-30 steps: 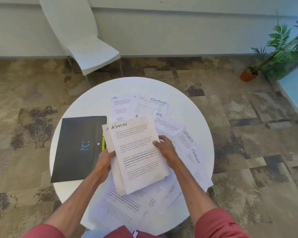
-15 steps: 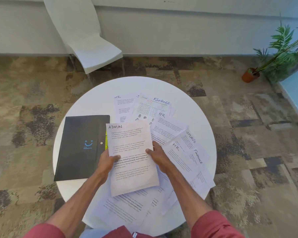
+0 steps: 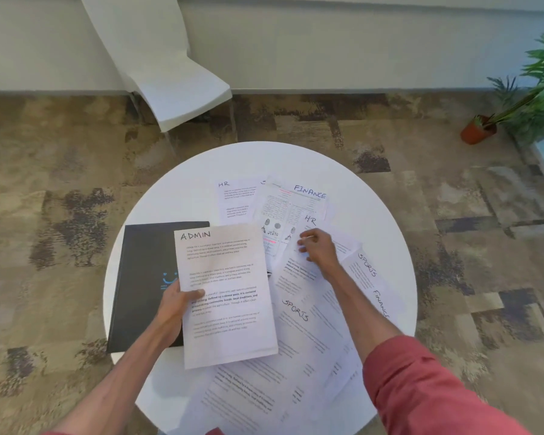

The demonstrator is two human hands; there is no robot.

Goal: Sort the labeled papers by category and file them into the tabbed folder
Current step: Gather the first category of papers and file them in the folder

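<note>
My left hand grips the ADMIN papers by their left edge, holding them above the black folder, which lies closed on the left of the round white table. My right hand rests on an HR sheet at mid-table, fingers curled at its top edge; I cannot tell if it is pinching it. Other labeled sheets lie spread around: another HR sheet, a FINANCE sheet, two SPORTS sheets and a second FINANCE sheet near the right rim.
A white chair stands on the carpet behind the table, to the left. A potted plant sits at the far right by the wall. More printed sheets overlap at the table's near edge.
My right hand let go of the ADMIN papers and moved up and right onto the HR sheet. My left hand alone now holds the ADMIN papers, shifted left over the folder.
</note>
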